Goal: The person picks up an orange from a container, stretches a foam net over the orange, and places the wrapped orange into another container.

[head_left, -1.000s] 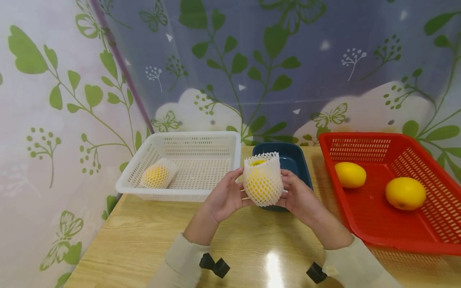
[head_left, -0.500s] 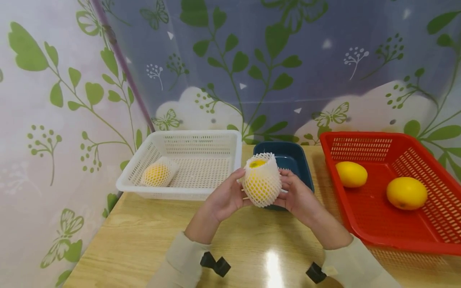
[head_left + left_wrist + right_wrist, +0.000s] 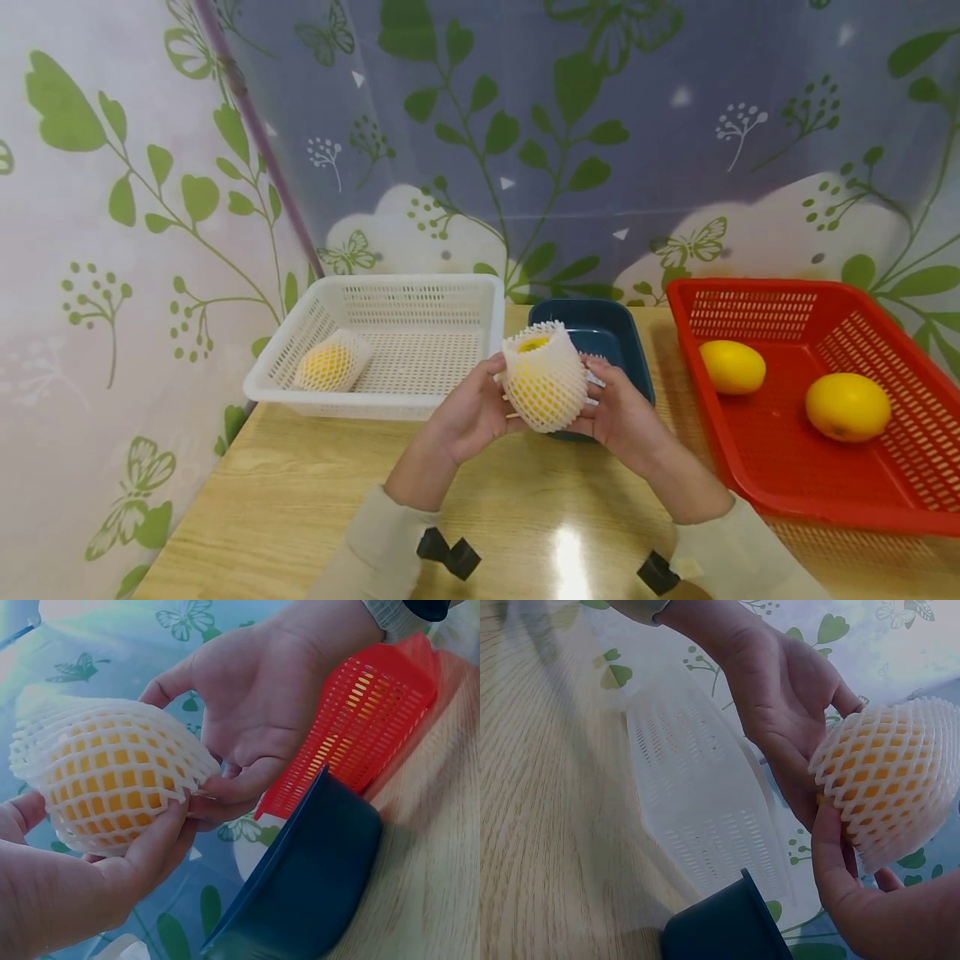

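Both hands hold up a yellow oval fruit in a white foam net sleeve (image 3: 546, 387), over the front of a dark blue bin (image 3: 636, 367). My left hand (image 3: 472, 417) grips its left side, thumb near the upper edge and fingers curled beneath. On the opposite side my right hand (image 3: 626, 421) grips it the same way. The sleeve's frayed opening faces up, and the fruit's yellow top shows inside. In the left wrist view, fingertips of both hands meet under the netted fruit (image 3: 112, 780). Some white mesh shows behind the right fingers; what it belongs to is partly hidden.
At the left, a white basket (image 3: 375, 406) holds one netted yellow fruit (image 3: 328, 367). A red basket (image 3: 780, 492) at the right holds two bare yellow fruits, one nearer the left wall (image 3: 732, 367) and one farther right (image 3: 847, 407). All stand on a wooden table (image 3: 300, 475) against a patterned curtain.
The netted fruit has tilted slightly to the left in the hands, and its sleeve opening has shifted left. Both hands keep their hold in nearly the same place.
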